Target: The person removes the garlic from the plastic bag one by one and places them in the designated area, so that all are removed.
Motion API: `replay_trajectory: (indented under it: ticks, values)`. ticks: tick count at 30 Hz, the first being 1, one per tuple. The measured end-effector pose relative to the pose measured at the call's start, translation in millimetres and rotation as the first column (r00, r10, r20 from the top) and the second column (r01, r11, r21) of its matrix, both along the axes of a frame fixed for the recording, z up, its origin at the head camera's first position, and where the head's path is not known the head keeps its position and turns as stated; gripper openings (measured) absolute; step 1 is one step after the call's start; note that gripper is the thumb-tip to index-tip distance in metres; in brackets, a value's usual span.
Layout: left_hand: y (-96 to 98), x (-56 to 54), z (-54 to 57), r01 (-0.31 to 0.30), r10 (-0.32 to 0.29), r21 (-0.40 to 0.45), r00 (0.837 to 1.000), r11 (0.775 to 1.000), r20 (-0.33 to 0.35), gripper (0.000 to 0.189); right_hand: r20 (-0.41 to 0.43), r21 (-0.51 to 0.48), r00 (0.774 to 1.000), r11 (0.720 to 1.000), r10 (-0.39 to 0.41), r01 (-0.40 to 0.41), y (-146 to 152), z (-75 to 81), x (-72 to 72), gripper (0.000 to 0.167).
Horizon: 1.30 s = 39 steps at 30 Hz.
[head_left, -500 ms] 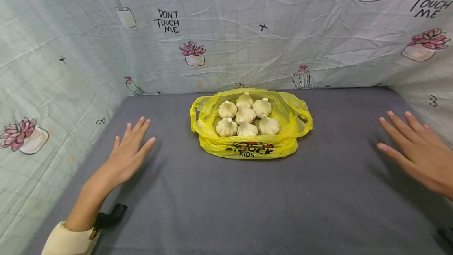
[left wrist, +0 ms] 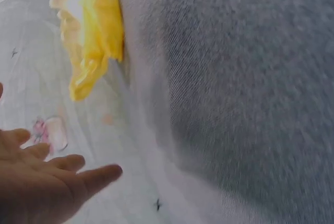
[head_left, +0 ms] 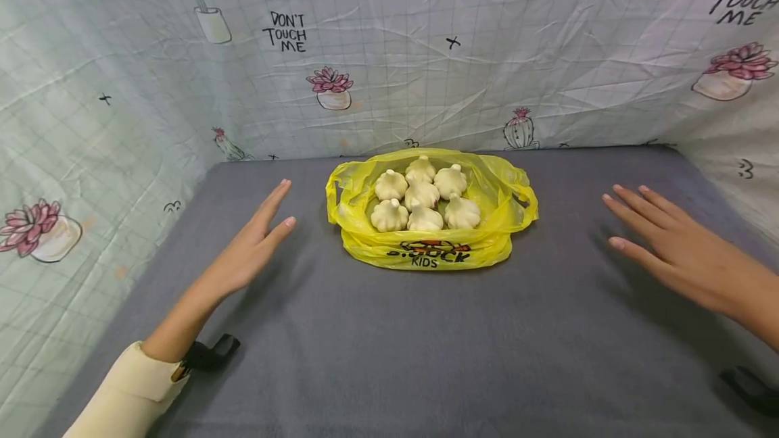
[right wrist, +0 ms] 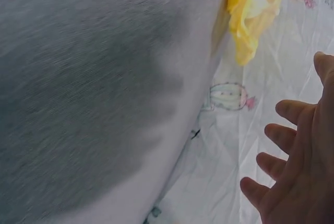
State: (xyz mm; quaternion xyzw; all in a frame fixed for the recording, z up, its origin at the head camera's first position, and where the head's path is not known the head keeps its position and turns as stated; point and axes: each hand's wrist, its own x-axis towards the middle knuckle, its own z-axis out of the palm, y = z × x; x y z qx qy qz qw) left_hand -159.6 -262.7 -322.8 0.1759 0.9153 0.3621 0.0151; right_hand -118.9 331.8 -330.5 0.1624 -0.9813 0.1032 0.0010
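Observation:
A yellow plastic bag with black print sits at the back middle of the table, its mouth spread wide. Several white garlic bulbs lie grouped inside it. To the bag's left, my left hand is held with fingers extended and thumb apart, holding nothing. My right hand is at the bag's right, fingers straight and spread, also holding nothing. Both hands are apart from the bag and cast shadows on the cloth. The left wrist view shows the bag's edge beyond the fingers; the right wrist view shows its other side.
Dark grey cloth covers the table. A pale printed curtain hangs behind it and along both sides. Black wrist mounts sit under both wrists, and a cream sleeve covers the left forearm.
Both hands have moved inward toward the bag, the left one to the right and the right one to the left. The left hand has turned more edge-on. Bag and garlic have stayed put.

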Motion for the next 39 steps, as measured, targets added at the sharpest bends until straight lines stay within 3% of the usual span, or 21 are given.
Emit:
replay_trajectory:
  ticks: [7, 12, 18, 26, 31, 39]
  values:
    - [14.4, -21.4, -4.6, 0.056, -0.057, 0.094, 0.998, 0.994, 0.017, 0.067, 0.045, -0.137, 0.997, 0.989, 0.070, -0.063, -25, 14.6, -14.0, 0.069]
    - [25.8, -42.1, -10.3, 0.134, -0.132, 0.101, 0.991, 0.986, -0.024, 0.068, 0.044, -0.193, 0.994, 0.977, 0.100, -0.089, -47, 24.1, -21.7, 0.064]
    - [37.8, -66.9, -18.5, 0.208, -0.208, -0.003, 0.973, 0.978, -0.101, 0.065, -0.004, -0.255, 0.985, 0.953, 0.171, -0.166, -72, 32.9, -31.2, 0.054]
    - [44.9, -85.1, -21.9, 0.230, -0.245, -0.104, 0.955, 0.968, -0.167, 0.052, 0.011, -0.324, 0.976, 0.924, 0.219, -0.204, -99, 43.7, -51.0, 0.044]
    - [46.9, -95.6, -20.0, 0.236, -0.260, -0.153, 0.953, 0.960, -0.157, 0.046, 0.029, -0.324, 0.966, 0.917, 0.257, -0.234, -109, 45.4, -65.6, 0.042]
    - [43.8, -106.2, -17.4, 0.272, -0.303, -0.262, 0.949, 0.926, -0.084, 0.041, 0.068, -0.368, 0.951, 0.894, 0.300, -0.256, -124, 41.9, -84.8, 0.040]
